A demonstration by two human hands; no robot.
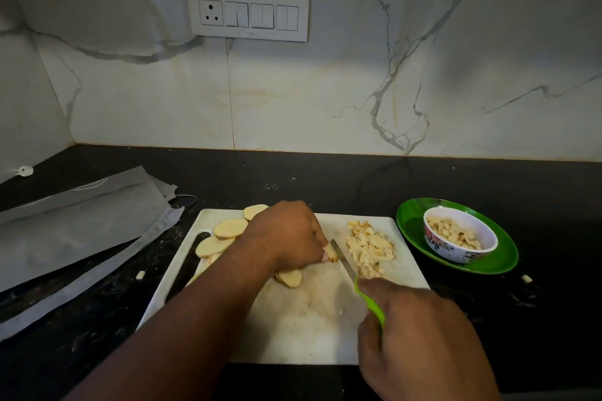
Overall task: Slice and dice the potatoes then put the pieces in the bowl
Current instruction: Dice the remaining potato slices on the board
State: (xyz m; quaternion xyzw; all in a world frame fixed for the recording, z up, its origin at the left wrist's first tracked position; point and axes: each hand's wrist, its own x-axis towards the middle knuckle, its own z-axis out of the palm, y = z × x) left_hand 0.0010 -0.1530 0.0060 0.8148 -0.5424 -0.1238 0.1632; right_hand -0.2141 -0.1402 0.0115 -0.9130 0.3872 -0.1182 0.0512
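Note:
On the white cutting board, my left hand holds down a bit of potato with curled fingers. My right hand grips the green-handled knife; its blade rests right beside that potato piece. A heap of diced potato lies on the board to the right of the blade. Several oval potato slices lie along the board's left and far side, with one more under my left wrist. The floral white bowl, partly filled with dice, stands on a green plate to the right.
Grey cloth or bags lie on the black counter at the left. Stray potato bits sit on the counter by the plate, and another stray bit lies left of the board. A marble wall with a switch panel rises behind.

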